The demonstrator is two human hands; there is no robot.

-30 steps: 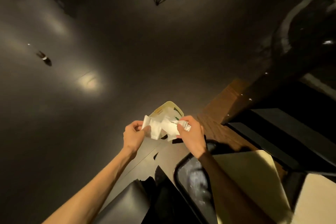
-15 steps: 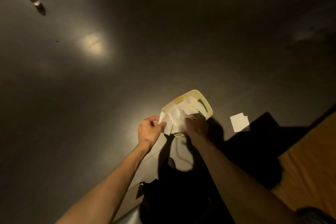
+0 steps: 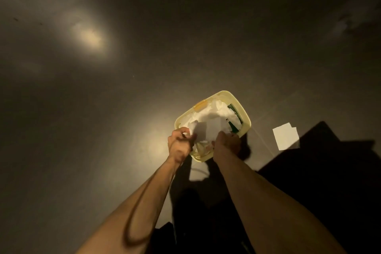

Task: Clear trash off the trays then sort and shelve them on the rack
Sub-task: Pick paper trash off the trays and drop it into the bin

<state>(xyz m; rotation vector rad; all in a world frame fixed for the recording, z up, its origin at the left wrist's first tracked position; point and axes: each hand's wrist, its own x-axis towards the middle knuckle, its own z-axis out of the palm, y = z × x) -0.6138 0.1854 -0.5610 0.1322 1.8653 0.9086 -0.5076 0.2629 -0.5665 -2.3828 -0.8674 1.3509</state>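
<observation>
Two bare hands hold crumpled white paper napkins (image 3: 208,128) together over a pale yellow rectangular plastic bin (image 3: 243,109) on the dim grey floor (image 3: 103,150). The left hand (image 3: 179,143) pinches one edge; the right hand (image 3: 227,142) grips the other. Released off-centre, the napkins could miss, like the white paper sheet (image 3: 285,135) beside the bin's right edge.

Crumpled paper (image 3: 208,128) above bin (image 3: 245,114); paper sheet (image 3: 285,138) on floor (image 3: 103,130), right

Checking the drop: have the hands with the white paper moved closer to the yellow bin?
Yes. Both hands now hold the paper lower, over the bin.
</observation>
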